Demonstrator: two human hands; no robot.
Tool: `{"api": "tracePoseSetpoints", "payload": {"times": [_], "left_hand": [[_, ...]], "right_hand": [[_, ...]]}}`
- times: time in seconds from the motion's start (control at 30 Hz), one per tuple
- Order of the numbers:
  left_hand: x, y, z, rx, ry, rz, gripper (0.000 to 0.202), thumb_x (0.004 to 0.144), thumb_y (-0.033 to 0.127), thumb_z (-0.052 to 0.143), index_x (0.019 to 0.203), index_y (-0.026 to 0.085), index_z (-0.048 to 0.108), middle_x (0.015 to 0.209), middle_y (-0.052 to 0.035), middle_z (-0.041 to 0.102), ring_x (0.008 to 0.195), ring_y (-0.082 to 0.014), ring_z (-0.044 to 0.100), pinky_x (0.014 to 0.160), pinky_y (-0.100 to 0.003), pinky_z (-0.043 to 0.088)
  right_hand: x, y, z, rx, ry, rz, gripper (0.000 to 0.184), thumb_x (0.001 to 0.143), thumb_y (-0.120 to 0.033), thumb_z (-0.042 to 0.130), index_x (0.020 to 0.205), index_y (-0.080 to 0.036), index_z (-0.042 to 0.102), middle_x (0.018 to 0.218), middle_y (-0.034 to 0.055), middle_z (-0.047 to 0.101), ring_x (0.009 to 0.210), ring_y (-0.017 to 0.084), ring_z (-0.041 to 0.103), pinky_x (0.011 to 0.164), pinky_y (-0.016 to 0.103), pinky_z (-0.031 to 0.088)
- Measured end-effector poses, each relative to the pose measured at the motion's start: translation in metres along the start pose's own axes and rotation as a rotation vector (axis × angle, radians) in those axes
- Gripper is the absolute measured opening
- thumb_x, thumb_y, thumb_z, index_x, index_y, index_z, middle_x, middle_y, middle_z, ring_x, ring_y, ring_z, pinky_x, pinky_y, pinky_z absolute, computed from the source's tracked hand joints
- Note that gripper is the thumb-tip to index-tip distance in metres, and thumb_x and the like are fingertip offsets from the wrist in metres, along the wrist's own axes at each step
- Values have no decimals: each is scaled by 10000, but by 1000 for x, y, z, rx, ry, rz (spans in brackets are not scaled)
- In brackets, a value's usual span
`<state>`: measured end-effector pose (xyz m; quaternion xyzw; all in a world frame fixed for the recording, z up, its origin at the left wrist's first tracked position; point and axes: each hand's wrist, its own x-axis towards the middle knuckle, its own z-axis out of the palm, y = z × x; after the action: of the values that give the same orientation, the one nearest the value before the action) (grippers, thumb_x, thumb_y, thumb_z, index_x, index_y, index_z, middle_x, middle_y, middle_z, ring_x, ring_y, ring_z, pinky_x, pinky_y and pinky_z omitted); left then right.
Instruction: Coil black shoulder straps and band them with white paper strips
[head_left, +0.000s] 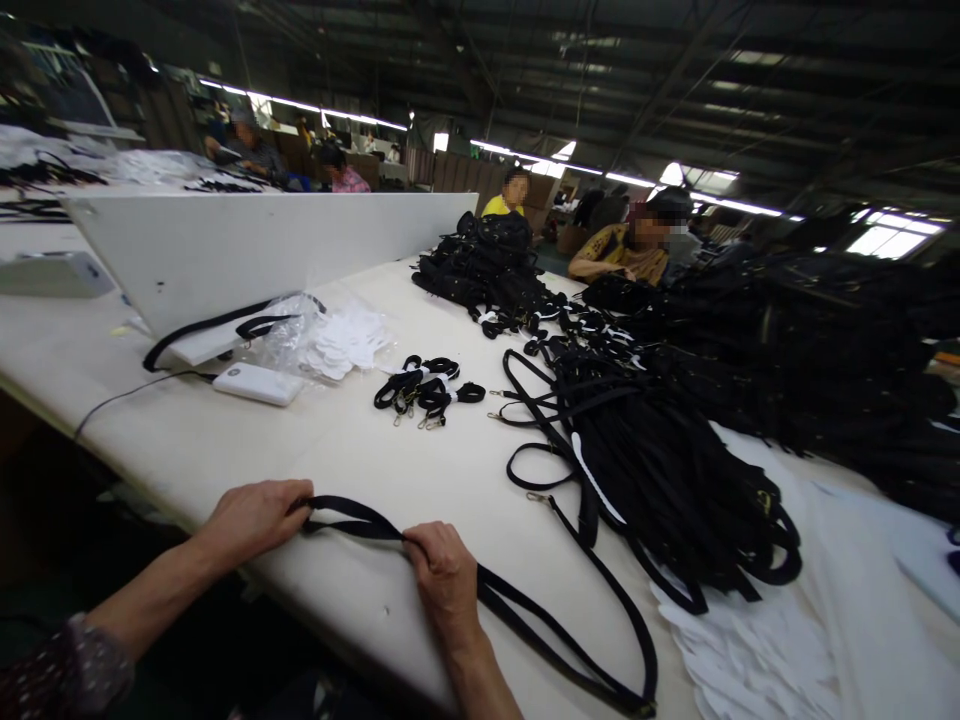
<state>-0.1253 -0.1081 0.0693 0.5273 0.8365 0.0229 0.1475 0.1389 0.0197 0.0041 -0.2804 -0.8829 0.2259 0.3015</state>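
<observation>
A long black strap lies along the near edge of the white table. My left hand is closed on the folded left end of it. Further along, my right hand pinches the doubled strap against the table. From my right hand the strap runs right and loops back near a metal clip. A big heap of loose black straps lies just right of my hands. Two bundled straps with clips sit in the middle of the table.
A white power bank with a cable lies at the left, beside a clear bag of white pieces. A white board stands behind. Black bags pile at the back; several people sit beyond. White sheets lie at the right.
</observation>
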Motion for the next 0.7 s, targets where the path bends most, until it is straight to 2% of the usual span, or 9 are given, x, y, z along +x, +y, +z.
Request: {"api": "tracePoseSetpoints", "payload": {"times": [0.13,0.27,0.4,0.47,0.53,0.6,0.7], "left_hand": [[0,-4,-7,-174,-98,45,281,915,405,441,1074,331,662,731,22,720,748,-219,696,642,-273,397],[-3,-2,-12,-250,-188,58,313,938,430,394,1004,303,672,656,30,698,622,-193,679,599,-251,422],[1,-1,-9,48,-26,-29,307,901,342,418,1052,295,681,829,-59,744,767,-270,703,631,-308,439],[6,-2,-9,132,13,-70,322,883,312,426,1059,279,694,854,-99,748,789,-301,703,649,-346,451],[11,-7,-12,134,2,-68,300,876,323,442,992,273,715,825,-99,746,779,-306,701,659,-360,460],[13,-15,-19,96,-19,-58,302,892,401,455,955,290,728,840,-79,750,800,-295,702,680,-359,470],[12,-25,-29,-25,29,44,398,892,550,499,1148,319,697,1132,-72,727,996,-288,681,828,-375,498]], "right_hand": [[1,0,-2,-56,-13,11,102,890,-165,643,912,-259,676,844,-10,704,817,171,616,738,272,435],[0,-5,-5,-124,-39,-71,122,895,-148,611,894,-259,663,812,-2,680,795,176,593,713,279,410],[-1,-11,-4,-124,-46,-130,157,904,-125,578,923,-260,655,815,4,674,798,176,584,698,274,399],[-1,-12,-1,-130,-53,-138,171,908,-115,564,920,-261,650,804,3,668,788,175,581,682,271,390],[-2,-12,0,-150,-57,-132,176,905,-109,557,901,-261,646,790,3,661,772,175,576,663,272,379],[-2,-11,0,-162,-55,-118,177,896,-104,560,895,-259,644,791,3,661,766,175,576,654,272,373],[-2,-11,0,-163,-56,-104,178,889,-99,564,892,-257,646,795,4,661,777,173,580,657,265,376]]}}
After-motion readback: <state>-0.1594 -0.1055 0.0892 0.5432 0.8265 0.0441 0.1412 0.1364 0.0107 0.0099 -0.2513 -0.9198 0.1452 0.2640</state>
